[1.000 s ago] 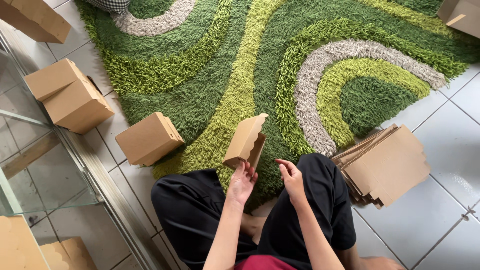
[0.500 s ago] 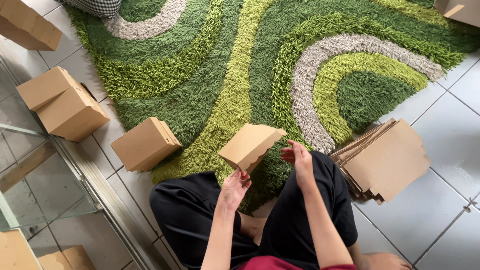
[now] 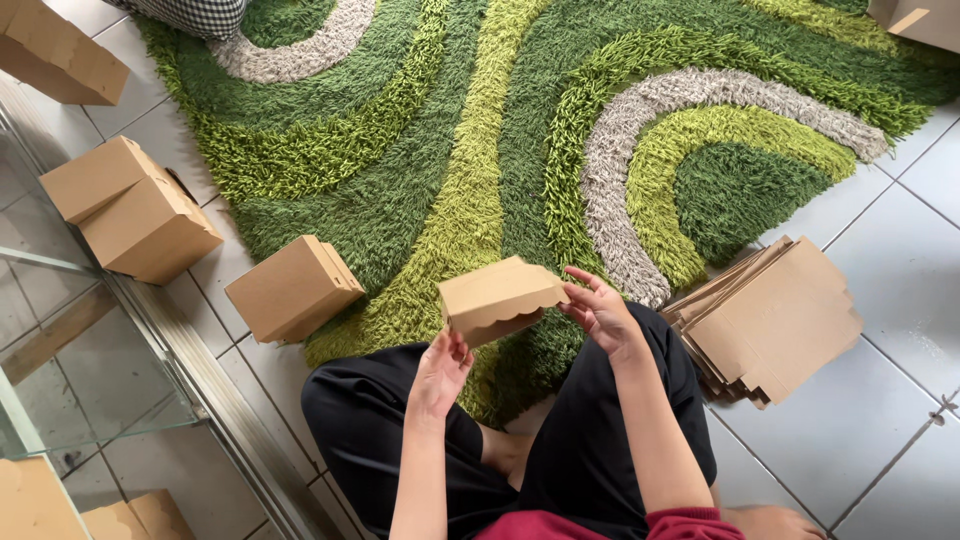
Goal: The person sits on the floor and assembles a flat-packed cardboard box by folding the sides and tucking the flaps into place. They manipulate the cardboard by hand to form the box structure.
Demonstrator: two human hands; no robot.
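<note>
- The left hand [image 3: 440,368] had its grip closed on the lower edge of a small brown cardboard box [image 3: 498,298], fingers pinching from beneath.
- The right hand [image 3: 603,312] met the box's right end, its fingers partly spread and their tips pressing the scalloped flap edge; that grip looked loose rather than clamped.
- The box was held in the air above the person's lap, over the near edge of the green shag rug [image 3: 420,190], tilted with its top facing the camera.
- It looked light and thin-walled, stiff along its folds but easy to crush in the flat panels; corners and creased edges seemed the safest places to hold.
- A stack of flat cardboard blanks [image 3: 775,320] lay on the tiled floor [image 3: 900,250] just right of the person's knee.
- Finished boxes stood to the left: one [image 3: 292,288] at the rug's edge, two more [image 3: 130,210] farther out beside a glass panel [image 3: 90,370].
</note>
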